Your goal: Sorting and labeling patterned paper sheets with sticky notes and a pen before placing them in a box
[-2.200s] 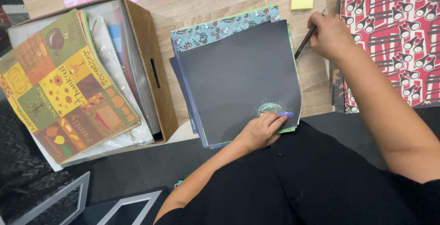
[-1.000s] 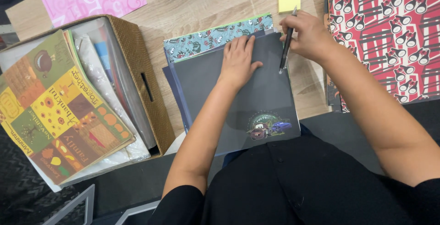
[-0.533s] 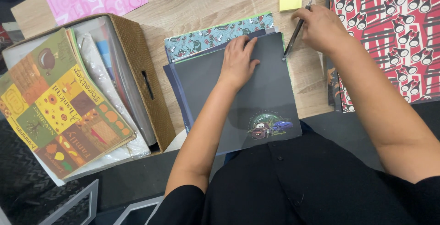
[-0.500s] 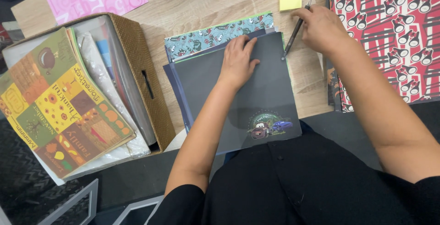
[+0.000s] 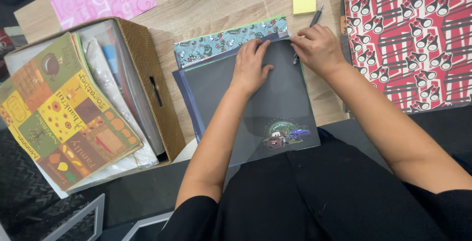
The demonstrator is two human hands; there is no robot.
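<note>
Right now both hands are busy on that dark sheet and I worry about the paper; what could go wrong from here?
The pen in the right hand lies close over the dark grey sheet, so its tip might mark it. The sheet's near edge overhangs the wooden table onto the lap and could crease. The left hand, pressing flat, may shift the patterned paper beneath.

The person wears a plain black top [image 5: 314, 197] that fills the lower middle and lower right of the frame, with short sleeves [image 5: 196, 211] ending above the elbows. Both forearms are bare. The left hand [image 5: 251, 66] and right hand [image 5: 318, 49], upper middle, show no rings, watch or gloves.
</note>
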